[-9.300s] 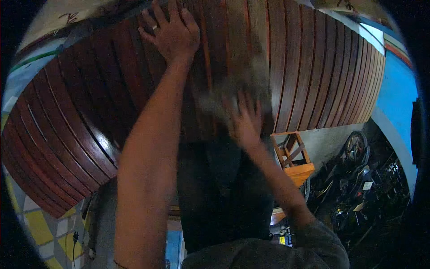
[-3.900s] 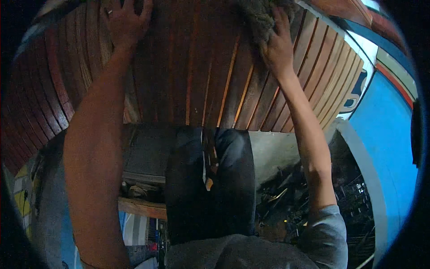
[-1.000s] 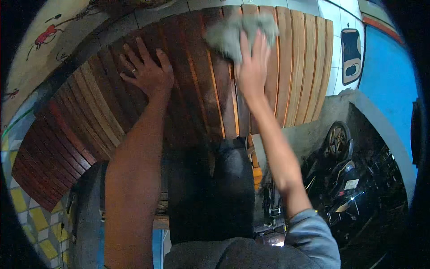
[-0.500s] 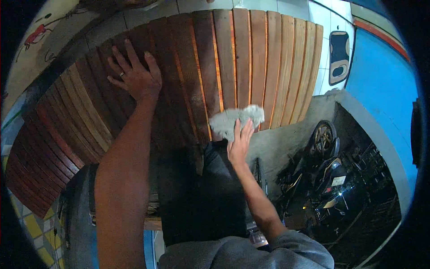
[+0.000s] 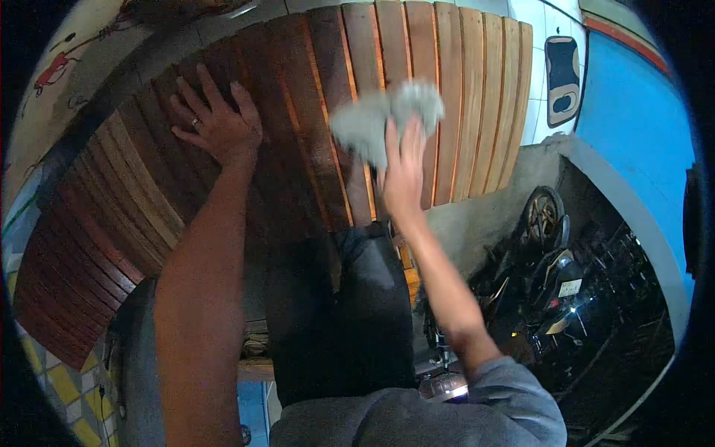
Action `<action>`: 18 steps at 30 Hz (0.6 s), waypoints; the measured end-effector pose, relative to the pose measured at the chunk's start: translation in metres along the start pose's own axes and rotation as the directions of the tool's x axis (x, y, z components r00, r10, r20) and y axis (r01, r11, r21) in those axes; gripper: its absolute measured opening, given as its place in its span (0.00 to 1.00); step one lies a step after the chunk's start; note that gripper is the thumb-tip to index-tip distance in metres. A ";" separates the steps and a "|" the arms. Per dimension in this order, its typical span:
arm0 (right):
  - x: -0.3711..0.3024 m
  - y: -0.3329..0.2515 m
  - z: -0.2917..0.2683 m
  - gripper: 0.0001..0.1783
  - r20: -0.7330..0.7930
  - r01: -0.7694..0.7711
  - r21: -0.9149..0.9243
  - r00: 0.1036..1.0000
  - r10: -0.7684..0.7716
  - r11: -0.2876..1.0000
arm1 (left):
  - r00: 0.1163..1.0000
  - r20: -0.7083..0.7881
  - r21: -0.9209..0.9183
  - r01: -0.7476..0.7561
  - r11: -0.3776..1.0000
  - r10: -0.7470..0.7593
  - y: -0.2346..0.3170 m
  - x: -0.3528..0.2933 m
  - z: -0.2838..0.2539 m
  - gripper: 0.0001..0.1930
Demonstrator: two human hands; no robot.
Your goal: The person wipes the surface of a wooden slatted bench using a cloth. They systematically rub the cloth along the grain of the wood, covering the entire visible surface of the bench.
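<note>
The rag (image 5: 372, 115) has slid farther off, lying long left to right. The right hand (image 5: 404, 175) presses it, grip flat; the left hand (image 5: 223, 132) spreads wide on slats (image 5: 420, 45).

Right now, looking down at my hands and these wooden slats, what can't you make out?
All in the head view:
Right hand: its palm side faces away, so its grip on the cloth is unclear.
Cloth: its weave is lost to blur.
Wooden slats: the patch beneath the left hand is covered.
Left forearm: cut off by the lower edge.
Motorcycle: partly lost in shadow.
</note>
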State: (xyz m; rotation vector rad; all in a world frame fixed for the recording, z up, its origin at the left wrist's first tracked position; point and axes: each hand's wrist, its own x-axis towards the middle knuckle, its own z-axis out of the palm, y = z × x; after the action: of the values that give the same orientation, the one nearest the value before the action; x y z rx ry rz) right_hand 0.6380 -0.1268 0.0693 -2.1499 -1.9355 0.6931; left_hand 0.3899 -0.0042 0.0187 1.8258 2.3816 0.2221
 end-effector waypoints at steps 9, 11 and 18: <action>-0.089 0.028 0.019 0.45 -0.045 -0.217 -0.093 0.976 0.213 0.972 | 1.000 0.011 -0.012 -0.013 1.000 0.014 0.002 -0.002 -0.002 0.34; -0.011 0.030 0.013 0.45 -0.150 -0.090 -0.089 0.986 0.076 0.992 | 1.000 0.020 -0.017 -0.017 1.000 0.017 0.002 0.002 -0.003 0.34; 0.180 0.010 -0.014 0.37 -0.390 0.092 -0.191 0.907 -0.162 0.977 | 1.000 0.010 -0.010 -0.008 1.000 0.008 0.011 0.003 0.000 0.34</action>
State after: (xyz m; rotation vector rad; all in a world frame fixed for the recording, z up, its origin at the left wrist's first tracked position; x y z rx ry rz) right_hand 0.6624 0.0491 0.0361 -2.0273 -1.9336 0.0491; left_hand 0.3993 0.0013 0.0211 1.8281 2.3623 0.2247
